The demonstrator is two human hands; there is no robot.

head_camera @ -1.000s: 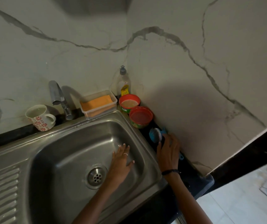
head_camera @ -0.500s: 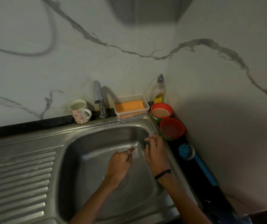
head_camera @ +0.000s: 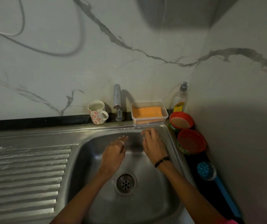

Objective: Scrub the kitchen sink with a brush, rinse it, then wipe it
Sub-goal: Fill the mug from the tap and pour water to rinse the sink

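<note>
- neither hand is gripping anything: left hand (head_camera: 113, 155) is hanging over the basin with fingers loosely extended toward the far wall, ring showing on one finger; right hand (head_camera: 153, 145) is hovering at the far right corner of the basin, fingers lightly curled, holding nothing.
- both are sitting inside the sink (head_camera: 145, 204), just near of the tap (head_camera: 117, 101); no water is visibly running.
- brush (head_camera: 206, 171) is lying on the dark counter strip to the right of the sink, blue head toward the far side, handle running near; it is well apart from both hands.
- my read: the scrub looks done or paused and the rinse is coming up, since whitish residue is sitting on the drainboard ribs at left.
- to do it well: be opening the tap first, then sweeping water with flat palms from the far wall and corners down toward the drain (head_camera: 125, 184), not skipping the rim and drainboard.
- orange cloth (head_camera: 146, 111) is waiting in the clear tub (head_camera: 149, 122) at the far rim; looks like the wipe tool.
- writing: soap bottle (head_camera: 179, 101) is carrying a yellow label and a small white sticker, both too small to read.
- mug (head_camera: 97, 114) is showing a red flower print, no text; no brand is legible on the two red-rimmed bowls (head_camera: 180, 120).
</note>
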